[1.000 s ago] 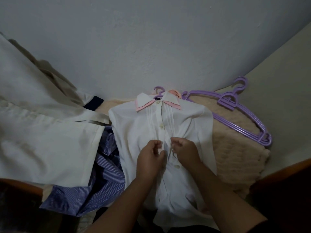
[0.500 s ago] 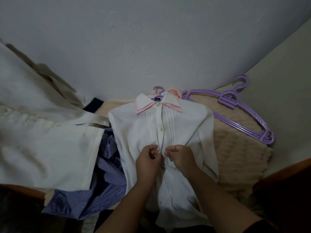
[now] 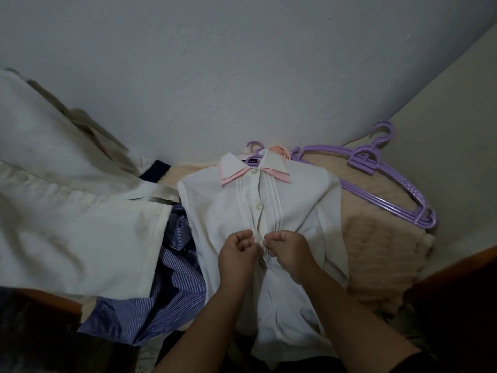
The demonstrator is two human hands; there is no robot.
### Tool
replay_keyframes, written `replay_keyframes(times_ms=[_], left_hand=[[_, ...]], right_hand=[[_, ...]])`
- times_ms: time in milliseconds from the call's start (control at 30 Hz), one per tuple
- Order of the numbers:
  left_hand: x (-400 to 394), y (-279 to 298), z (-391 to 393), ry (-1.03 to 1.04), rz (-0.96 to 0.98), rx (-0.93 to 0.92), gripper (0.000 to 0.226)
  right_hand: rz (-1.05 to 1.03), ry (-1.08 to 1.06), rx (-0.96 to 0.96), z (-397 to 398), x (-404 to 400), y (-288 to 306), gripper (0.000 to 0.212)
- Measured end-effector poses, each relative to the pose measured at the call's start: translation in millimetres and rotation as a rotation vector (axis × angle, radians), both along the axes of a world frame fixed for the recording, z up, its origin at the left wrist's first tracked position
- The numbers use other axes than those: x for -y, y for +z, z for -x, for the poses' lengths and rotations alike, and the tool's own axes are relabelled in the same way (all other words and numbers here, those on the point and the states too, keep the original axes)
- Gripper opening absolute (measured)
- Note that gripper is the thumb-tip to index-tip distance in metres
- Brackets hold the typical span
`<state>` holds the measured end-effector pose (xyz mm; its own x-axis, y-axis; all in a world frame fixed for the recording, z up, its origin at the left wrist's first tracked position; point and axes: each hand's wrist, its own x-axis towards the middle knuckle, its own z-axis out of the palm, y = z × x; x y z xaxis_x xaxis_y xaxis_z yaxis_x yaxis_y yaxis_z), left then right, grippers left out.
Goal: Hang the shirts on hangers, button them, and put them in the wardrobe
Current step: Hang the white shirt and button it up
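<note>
Together — left hand [image 3: 236, 255], right hand [image 3: 289, 253] — both pinching white shirt [image 3: 228, 211] placket.

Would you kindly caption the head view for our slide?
Both hands, left hand and right hand, button a white shirt on a purple hanger.

I was looking into a home bedroom: shirts [image 3: 258, 238] and purple hangers [image 3: 376, 181] lay on a fuzzy blanket [image 3: 376, 251] by a plain painted wall [image 3: 242, 63]

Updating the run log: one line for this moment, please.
step: buttoning | white shirt on purple hanger | left hand, right hand pinch placket | top buttons done | spare hangers right
</note>
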<state>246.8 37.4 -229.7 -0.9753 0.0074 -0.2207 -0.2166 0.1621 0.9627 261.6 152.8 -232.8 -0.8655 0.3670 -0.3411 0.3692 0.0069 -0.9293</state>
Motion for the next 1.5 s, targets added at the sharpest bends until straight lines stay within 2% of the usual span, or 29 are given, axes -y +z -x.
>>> replay_keyframes(times_ms=[200,333,500,633,733,900,1067,1500], left_hand=[[0.9,0.4,-1.7,0.01,0.096,-0.073,0.032],[-0.5,1.9,-3.2,-0.031,0.072,-0.057,0.035],[2.5,1.4,-2.8,-0.084,0.016,-0.009,0.043],[4.3,-1.8,-4.6,-0.106,-0.046,-0.012,0.037],[5.9,-1.6,-5.2,-0.105,-0.084,-0.015,0.027],[7.0,-0.7,-2.7,-0.106,-0.112,0.011,0.035],[6.8,1.8,-3.4,-0.148,-0.112,-0.008,0.035],[7.2,1.8,0.1,-0.164,-0.133,0.001,0.038]], right_hand=[[0.113,-0.009,-0.008,-5.9,1.8,8.9,0.006],[0.187,0.022,-0.003,-6.4,3.1,14.8,0.009],[0.181,0.035,-0.011,-6.2,1.2,12.7,0.01],[0.139,0.049,-0.019,-6.7,0.2,9.6,0.01],[0.121,0.072,-0.04,-6.9,0.5,9.7,0.018],[-0.005,0.132,-0.096,-10.5,0.5,11.7,0.02],[-0.18,0.232,-0.056,-9.3,-1.8,12.9,0.021],[-0.107,0.113,-0.079,-9.2,-1.7,12.6,0.022]])
